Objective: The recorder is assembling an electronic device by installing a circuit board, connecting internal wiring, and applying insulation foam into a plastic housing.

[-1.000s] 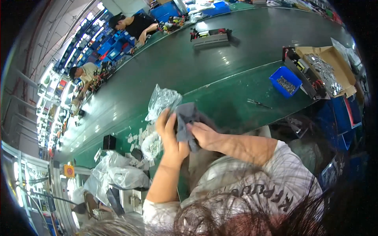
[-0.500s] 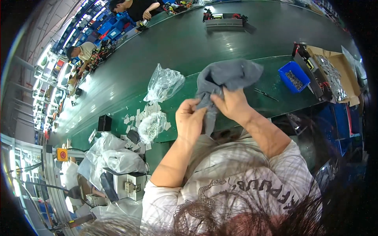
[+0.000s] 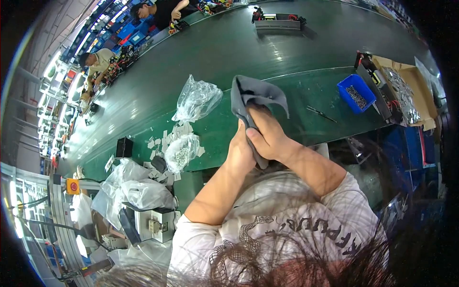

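A dark grey cloth (image 3: 262, 88) hangs in the air above the near edge of the green bench, between my two hands. My left hand (image 3: 240, 152) presses against its left side, thumb upright. From the other side my right hand (image 3: 268, 136) is closed on the cloth, its thumb lying over the fold and its fingers partly hidden behind the fabric. Both palms are almost together, with a narrow strip of cloth coming out below them. The upper part flares out into a loose flap that curves to the right.
Left lie a clear plastic bag (image 3: 197, 100), a bag of small metal parts (image 3: 181, 154) and a black box (image 3: 125, 147). Right are tweezers (image 3: 321, 114), a blue bin of screws (image 3: 356, 93) and a cardboard box (image 3: 406, 86). Across the conveyor (image 3: 215, 52), two people work.
My hands have come together, and the cloth between them is gathered narrower. Its wide upper part has swung left and lower. The metal unit on the far conveyor has shifted slightly right.
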